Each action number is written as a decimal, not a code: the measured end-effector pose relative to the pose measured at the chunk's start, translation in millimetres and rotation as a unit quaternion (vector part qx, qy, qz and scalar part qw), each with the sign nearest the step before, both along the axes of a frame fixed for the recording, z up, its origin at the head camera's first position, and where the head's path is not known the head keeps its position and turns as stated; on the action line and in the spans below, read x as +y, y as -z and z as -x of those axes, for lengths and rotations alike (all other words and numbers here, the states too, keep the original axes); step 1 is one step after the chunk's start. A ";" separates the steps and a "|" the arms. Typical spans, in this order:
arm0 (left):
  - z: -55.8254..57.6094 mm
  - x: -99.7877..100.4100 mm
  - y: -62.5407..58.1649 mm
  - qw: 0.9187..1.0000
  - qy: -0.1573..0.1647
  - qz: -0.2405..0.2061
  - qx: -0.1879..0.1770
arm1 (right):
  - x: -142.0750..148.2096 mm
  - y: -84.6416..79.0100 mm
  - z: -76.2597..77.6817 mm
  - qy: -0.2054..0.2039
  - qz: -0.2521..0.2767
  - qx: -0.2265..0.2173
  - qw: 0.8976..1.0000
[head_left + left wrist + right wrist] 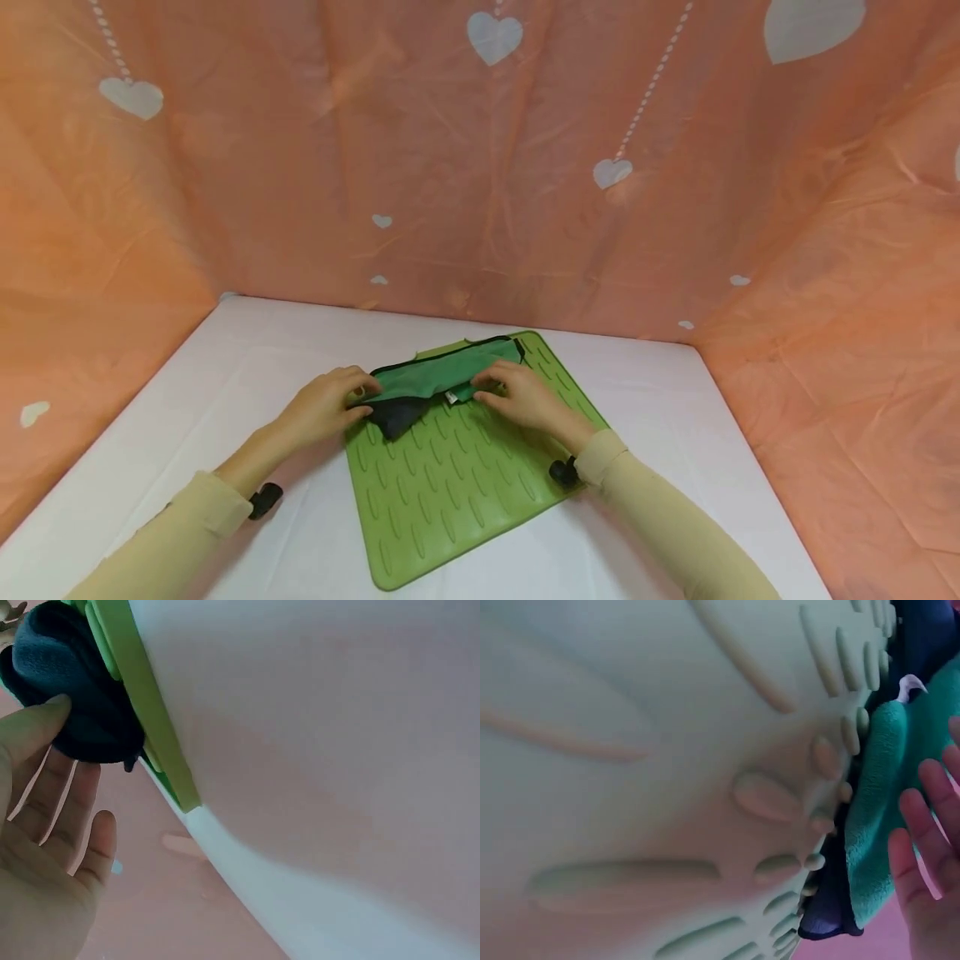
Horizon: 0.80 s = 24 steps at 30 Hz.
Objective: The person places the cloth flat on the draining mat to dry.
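A towel [431, 375], green on one side and dark navy on the other, lies folded across the far part of a ribbed green mat [450, 492]. My left hand [322, 406] pinches its left end, where a dark corner hangs toward me. In the left wrist view, the thumb presses on the dark side of the towel [82, 720], and the lower fingers are spread free. My right hand [528, 402] is at the towel's right part, beside a small white label [451, 397]. In the right wrist view, its fingers [907, 859] lie fairly straight along the green side.
The mat lies at an angle on a white table [300, 533]. Orange fabric walls [450, 167] with white hearts rise behind and on both sides. A small black device [266, 500] is at the left wrist, another black device [564, 472] at the right.
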<state>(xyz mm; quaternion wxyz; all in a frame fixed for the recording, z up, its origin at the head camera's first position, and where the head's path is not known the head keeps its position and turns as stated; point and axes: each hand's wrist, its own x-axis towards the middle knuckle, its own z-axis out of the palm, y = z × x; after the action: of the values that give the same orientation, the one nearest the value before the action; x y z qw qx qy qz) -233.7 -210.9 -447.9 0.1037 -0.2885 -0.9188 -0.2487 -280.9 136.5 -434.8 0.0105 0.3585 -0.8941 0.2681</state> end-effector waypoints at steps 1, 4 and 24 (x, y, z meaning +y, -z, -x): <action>1.8 -0.3 0.2 1.000 -0.002 0.003 0.001 | -1.7 0.2 1.3 -0.004 -0.010 0.001 1.000; 6.0 -0.9 0.9 1.000 -0.009 0.007 0.000 | -7.7 0.9 6.7 -0.011 -0.038 0.011 0.999; 8.1 1.1 4.3 0.998 -0.050 -0.022 -0.020 | -31.6 13.3 30.0 -0.030 -0.103 0.005 0.994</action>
<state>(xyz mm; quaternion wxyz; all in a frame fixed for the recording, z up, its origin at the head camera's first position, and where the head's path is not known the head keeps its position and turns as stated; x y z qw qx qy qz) -241.8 -209.8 -452.3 0.1044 -0.2348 -0.9282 -0.2691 -311.0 105.0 -448.1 -0.0301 0.3855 -0.9058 0.1735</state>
